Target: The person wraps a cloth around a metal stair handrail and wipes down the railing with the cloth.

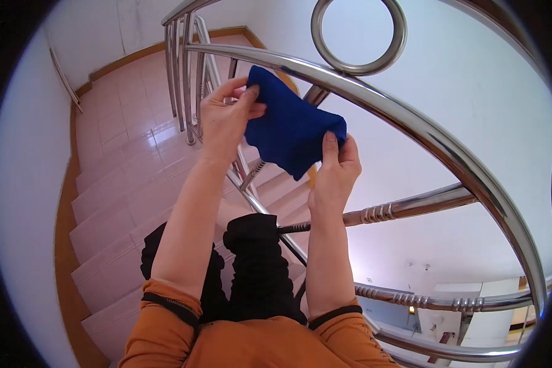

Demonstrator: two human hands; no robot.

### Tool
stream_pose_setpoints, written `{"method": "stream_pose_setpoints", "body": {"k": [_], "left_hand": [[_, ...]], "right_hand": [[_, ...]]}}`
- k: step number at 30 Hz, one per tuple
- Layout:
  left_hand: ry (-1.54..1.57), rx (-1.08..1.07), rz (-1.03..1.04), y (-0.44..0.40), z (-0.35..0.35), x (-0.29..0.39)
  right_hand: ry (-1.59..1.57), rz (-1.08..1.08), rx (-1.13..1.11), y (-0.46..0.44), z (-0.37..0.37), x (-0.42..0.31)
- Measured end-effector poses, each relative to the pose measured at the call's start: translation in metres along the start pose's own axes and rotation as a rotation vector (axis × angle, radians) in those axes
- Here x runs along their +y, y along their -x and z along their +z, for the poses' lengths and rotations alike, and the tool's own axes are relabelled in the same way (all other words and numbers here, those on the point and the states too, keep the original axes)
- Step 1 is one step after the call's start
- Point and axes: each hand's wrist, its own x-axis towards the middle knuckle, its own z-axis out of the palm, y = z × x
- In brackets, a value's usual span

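A blue cloth [291, 126] is stretched out between my two hands, in front of the metal stair railing [374, 104]. My left hand [227, 116] pinches its upper left corner between thumb and fingers. At the right end, my right hand [337, 159] grips the other upper corner, with the thumb on top and the fingers behind. The cloth's lower edge hangs loose and uneven. It hides part of the rail and the posts behind it.
Tiled pink stairs [129, 208] run down on the left to a landing [122, 92]. A metal ring [359, 69] sits on top of the rail. Steel balusters [411, 202] cross on the right, with a lower floor visible beyond them. A white wall [18, 202] borders the stairs.
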Motion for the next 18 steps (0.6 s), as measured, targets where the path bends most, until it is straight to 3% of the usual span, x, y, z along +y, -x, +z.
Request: {"method": "stream_pose_setpoints", "body": {"k": [11, 12, 15, 16, 18], "left_hand": [[0.333, -0.266, -0.161, 0.019, 0.016, -0.004], [0.327, -0.263, -0.16, 0.02, 0.015, -0.002], [0.187, -0.52, -0.003, 0.027, 0.016, -0.001], [0.186, -0.52, -0.003, 0.028, 0.017, -0.002], [-0.101, -0.489, 0.078, 0.028, 0.019, -0.005]], "right_hand": [[-0.186, 0.153, -0.023, -0.016, 0.023, 0.03], [-0.175, 0.135, -0.019, -0.016, 0.027, 0.029], [-0.168, 0.103, 0.013, -0.017, 0.032, 0.032], [-0.168, 0.086, 0.04, -0.018, 0.033, 0.033], [-0.092, 0.04, 0.056, -0.015, 0.025, 0.036]]}}
